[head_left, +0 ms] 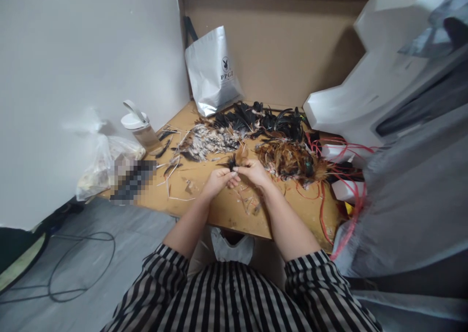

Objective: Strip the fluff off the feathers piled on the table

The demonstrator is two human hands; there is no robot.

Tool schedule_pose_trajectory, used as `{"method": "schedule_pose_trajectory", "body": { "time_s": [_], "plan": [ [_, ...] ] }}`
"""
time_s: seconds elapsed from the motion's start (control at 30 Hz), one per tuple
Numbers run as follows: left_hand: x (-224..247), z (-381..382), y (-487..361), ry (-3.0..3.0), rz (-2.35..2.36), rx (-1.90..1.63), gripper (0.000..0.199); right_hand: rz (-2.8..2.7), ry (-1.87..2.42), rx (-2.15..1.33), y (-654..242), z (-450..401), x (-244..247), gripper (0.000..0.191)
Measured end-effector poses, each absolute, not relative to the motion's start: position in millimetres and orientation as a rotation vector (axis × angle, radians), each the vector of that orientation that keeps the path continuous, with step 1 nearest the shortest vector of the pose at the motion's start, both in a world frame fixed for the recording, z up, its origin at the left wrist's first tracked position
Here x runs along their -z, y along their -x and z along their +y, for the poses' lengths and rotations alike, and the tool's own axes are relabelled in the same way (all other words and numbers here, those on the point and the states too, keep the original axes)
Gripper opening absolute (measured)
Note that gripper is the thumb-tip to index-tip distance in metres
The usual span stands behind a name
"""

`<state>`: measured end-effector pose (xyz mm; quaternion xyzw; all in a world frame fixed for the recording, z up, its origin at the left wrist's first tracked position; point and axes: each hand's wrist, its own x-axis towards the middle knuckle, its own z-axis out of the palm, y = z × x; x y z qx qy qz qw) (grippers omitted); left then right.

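My left hand [220, 180] and my right hand [255, 172] meet over the front of the wooden table. Between their fingertips is a small bunch of feathers [233, 163], dark at the base with brown tips pointing up. Both hands have their fingers pinched closed on it. Just beyond the right hand lies a heap of brown feathers [288, 159]. Behind the left hand spreads a pile of pale, mottled feathers [212, 142]. Farther back are long black feathers [244, 116]. Loose feather scraps [250, 203] lie below my hands.
A silver bag [210, 73] stands against the back panel. At the left are a lidded bottle [141, 127] and a plastic bag [97, 168]. Red strings [322, 210] trail over the right side of the table [175, 188]. A black cable [51, 273] loops on the floor.
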<state>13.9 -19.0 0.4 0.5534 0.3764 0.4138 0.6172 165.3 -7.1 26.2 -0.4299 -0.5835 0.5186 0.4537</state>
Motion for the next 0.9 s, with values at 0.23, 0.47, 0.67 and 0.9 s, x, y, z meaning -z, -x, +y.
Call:
{"method": "schedule_pose_trajectory", "body": {
  "time_s": [0.23, 0.47, 0.67, 0.9],
  "plan": [
    [0, -21, -12, -1.25, 0.831, -0.88, 0.032, -1.416, 1.005, -1.438, -167, -9, -27, 0.028],
    [-4, -21, -12, -1.241, 0.847, -0.915, 0.033, -1.324, 1.034, -1.484, -163, -10, -27, 0.03],
    [-4, -22, -13, -1.169, 0.807, -0.927, 0.031, -1.339, 0.98, -1.41, -160, -11, -30, 0.027],
    [-4, -23, -11, -1.108, 0.735, -0.899, 0.028, -1.278, 0.919, -1.495, -156, -11, -23, 0.028]
  ]
}}
